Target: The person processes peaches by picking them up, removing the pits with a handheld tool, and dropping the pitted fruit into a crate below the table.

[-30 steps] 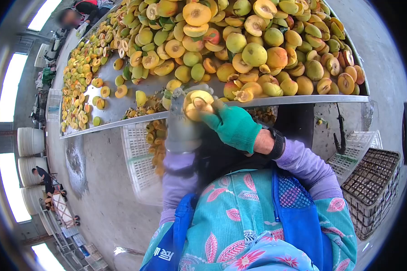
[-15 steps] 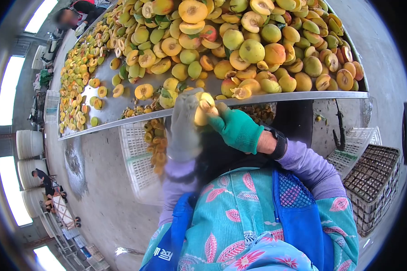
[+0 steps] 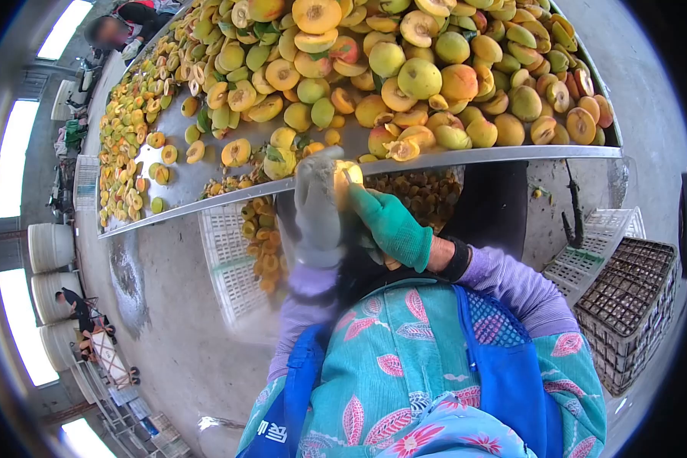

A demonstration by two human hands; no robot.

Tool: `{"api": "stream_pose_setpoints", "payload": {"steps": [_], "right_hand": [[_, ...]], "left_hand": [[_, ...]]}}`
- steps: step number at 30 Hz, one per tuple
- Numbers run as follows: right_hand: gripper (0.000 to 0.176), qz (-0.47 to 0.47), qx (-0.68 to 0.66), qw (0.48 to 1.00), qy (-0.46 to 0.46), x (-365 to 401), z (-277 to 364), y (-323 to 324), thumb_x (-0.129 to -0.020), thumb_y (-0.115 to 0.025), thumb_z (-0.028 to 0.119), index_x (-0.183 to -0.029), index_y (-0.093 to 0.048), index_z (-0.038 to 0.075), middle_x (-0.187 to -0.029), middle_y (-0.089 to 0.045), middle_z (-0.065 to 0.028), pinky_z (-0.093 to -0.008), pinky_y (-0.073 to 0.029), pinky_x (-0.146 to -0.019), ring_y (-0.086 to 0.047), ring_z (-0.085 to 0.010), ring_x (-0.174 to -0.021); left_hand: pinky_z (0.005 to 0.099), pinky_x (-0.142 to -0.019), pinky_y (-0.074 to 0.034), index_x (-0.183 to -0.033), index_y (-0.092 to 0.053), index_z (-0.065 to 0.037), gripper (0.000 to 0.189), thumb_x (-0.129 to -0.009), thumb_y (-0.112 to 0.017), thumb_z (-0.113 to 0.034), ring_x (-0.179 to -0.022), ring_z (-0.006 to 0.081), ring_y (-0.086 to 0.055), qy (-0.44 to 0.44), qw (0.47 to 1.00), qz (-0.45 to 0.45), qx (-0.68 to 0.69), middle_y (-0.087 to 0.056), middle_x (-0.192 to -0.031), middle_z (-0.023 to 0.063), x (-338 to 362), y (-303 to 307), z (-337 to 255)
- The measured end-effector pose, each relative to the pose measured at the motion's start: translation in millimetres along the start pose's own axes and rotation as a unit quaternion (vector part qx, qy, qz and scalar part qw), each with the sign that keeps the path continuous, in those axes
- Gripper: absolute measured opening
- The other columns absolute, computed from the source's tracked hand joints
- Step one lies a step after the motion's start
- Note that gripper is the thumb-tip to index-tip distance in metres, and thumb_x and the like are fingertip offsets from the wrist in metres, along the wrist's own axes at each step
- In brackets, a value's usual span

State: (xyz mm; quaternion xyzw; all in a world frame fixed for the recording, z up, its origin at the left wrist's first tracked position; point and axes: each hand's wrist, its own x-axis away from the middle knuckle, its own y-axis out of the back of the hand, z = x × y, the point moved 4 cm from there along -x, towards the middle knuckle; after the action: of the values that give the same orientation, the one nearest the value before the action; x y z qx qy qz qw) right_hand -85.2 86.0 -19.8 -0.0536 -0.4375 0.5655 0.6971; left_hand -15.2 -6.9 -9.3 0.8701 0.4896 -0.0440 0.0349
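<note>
My left hand point(image 3: 317, 210), in a grey-white glove, is closed on a yellow fruit point(image 3: 344, 182) at the near edge of the metal table point(image 3: 466, 156). Against the fruit's right side is my right hand point(image 3: 389, 227) in a green glove, its fingers curled; whatever lies between them is too small to make out. Piled on the table beyond both hands are whole and halved yellow, green and reddish fruits point(image 3: 420, 80).
Below the table edge is a white crate point(image 3: 233, 263) beside halved fruits point(image 3: 263, 244). More crates point(image 3: 626, 305) stand at the right. A person point(image 3: 130, 27) is at the table's far left; another person point(image 3: 76, 305) stands by a cart.
My right hand has shifted slightly left and down, still against the fruit. The fruit has turned a little in my left hand. The table's contents appear slightly shifted left in view.
</note>
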Motion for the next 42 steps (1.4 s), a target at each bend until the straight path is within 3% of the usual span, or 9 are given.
{"api": "stream_pose_setpoints", "payload": {"steps": [7,9,10,14,22,32,35,39,42], "right_hand": [[0.035,-0.054,0.201,0.950,0.233,-13.9,5.3,-1.7,-0.099,-0.048,0.038,-0.106,-0.055,0.004,-0.071,-0.052,-0.0004,-0.0311,-0.043,-0.053,-0.047,-0.0149,-0.060],[0.028,-0.065,0.180,0.976,0.101,-16.5,-3.4,10.8,-0.097,-0.050,0.027,-0.108,-0.054,0.001,-0.077,-0.056,-0.0060,-0.0330,-0.046,-0.058,-0.053,-0.0219,-0.066],[0.030,-0.067,0.158,0.980,0.105,-21.2,-11.9,16.4,-0.098,-0.049,0.031,-0.106,-0.055,0.003,-0.074,-0.056,-0.0045,-0.0305,-0.043,-0.052,-0.051,-0.0188,-0.060],[0.040,-0.071,0.150,0.968,0.191,-31.6,-20.1,25.3,-0.099,-0.046,0.043,-0.101,-0.058,0.004,-0.069,-0.055,0.0005,-0.0243,-0.039,-0.046,-0.045,-0.0086,-0.055],[0.039,-0.012,0.077,0.996,0.051,-36.6,-15.2,-3.7,-0.099,-0.045,0.043,-0.102,-0.058,0.007,-0.072,-0.057,0.0015,-0.0216,-0.036,-0.040,-0.046,-0.0061,-0.047],[0.039,0.077,0.456,0.863,0.202,-55.5,-3.6,6.9,-0.101,-0.045,0.034,-0.115,-0.056,0.000,-0.086,-0.063,-0.0037,-0.0216,-0.047,-0.059,-0.059,-0.0086,-0.071],[0.037,-0.024,0.320,0.941,0.107,-53.8,-25.8,-8.0,-0.100,-0.045,0.039,-0.108,-0.058,0.005,-0.072,-0.058,0.0004,-0.0212,-0.043,-0.048,-0.054,-0.0076,-0.056],[0.033,-0.027,0.203,0.979,0.008,-46.6,-31.7,-34.3,-0.099,-0.045,0.043,-0.093,-0.057,0.013,-0.058,-0.047,0.0057,-0.0214,-0.033,-0.035,-0.043,-0.0049,-0.042],[0.033,-0.001,0.499,0.812,0.302,-66.0,-22.6,-16.5,-0.098,-0.049,0.037,-0.094,-0.055,0.005,-0.061,-0.055,-0.0107,-0.0361,-0.039,-0.041,-0.053,-0.0270,-0.046]], "left_hand": [[0.0225,-0.071,-0.048,-0.106,-0.059,0.000,0.015,-0.094,-0.055,-0.009,-0.080,0.0093,-0.056,0.039,0.992,-0.040,0.113,-0.062,-0.095,0.0052,-2.9,6.5,20.6],[0.0282,-0.086,-0.048,-0.113,-0.056,-0.001,0.024,-0.096,-0.056,-0.018,-0.094,0.0181,-0.060,0.029,0.996,0.055,0.066,-0.063,-0.103,0.0114,-11.4,9.7,24.4],[0.0277,-0.087,-0.048,-0.111,-0.056,-0.002,0.020,-0.095,-0.055,-0.015,-0.094,0.0177,-0.060,0.049,0.903,0.107,0.412,-0.064,-0.104,0.0119,-16.6,5.6,36.8],[0.0275,-0.068,-0.049,-0.101,-0.063,-0.001,0.021,-0.090,-0.062,-0.019,-0.081,0.0122,-0.060,0.082,0.993,0.004,-0.086,-0.066,-0.088,0.0076,-21.6,1.9,19.5],[0.0339,-0.069,-0.050,-0.099,-0.065,0.000,0.035,-0.090,-0.061,-0.034,-0.075,0.0255,-0.064,0.005,0.956,-0.049,-0.288,-0.066,-0.082,0.0160,-24.8,39.6,2.3],[0.0244,-0.074,-0.046,-0.099,-0.066,0.001,0.029,-0.091,-0.061,-0.026,-0.079,0.0101,-0.058,0.152,0.982,0.034,0.106,-0.066,-0.084,0.0040,-5.6,67.0,48.8],[0.0237,-0.075,-0.047,-0.103,-0.067,0.001,0.030,-0.091,-0.060,-0.026,-0.080,0.0098,-0.059,0.280,0.952,0.085,-0.087,-0.066,-0.088,0.0028,-7.4,83.7,-2.4],[0.0258,-0.074,-0.050,-0.107,-0.066,0.000,0.028,-0.094,-0.056,-0.023,-0.081,0.0109,-0.061,0.116,0.983,-0.135,0.037,-0.068,-0.092,0.0059,4.2,81.0,41.4],[0.0275,-0.075,-0.052,-0.109,-0.061,0.003,0.028,-0.099,-0.050,-0.021,-0.086,0.0179,-0.064,0.045,0.950,-0.085,0.297,-0.066,-0.097,0.0094,6.9,79.5,68.4]]}}
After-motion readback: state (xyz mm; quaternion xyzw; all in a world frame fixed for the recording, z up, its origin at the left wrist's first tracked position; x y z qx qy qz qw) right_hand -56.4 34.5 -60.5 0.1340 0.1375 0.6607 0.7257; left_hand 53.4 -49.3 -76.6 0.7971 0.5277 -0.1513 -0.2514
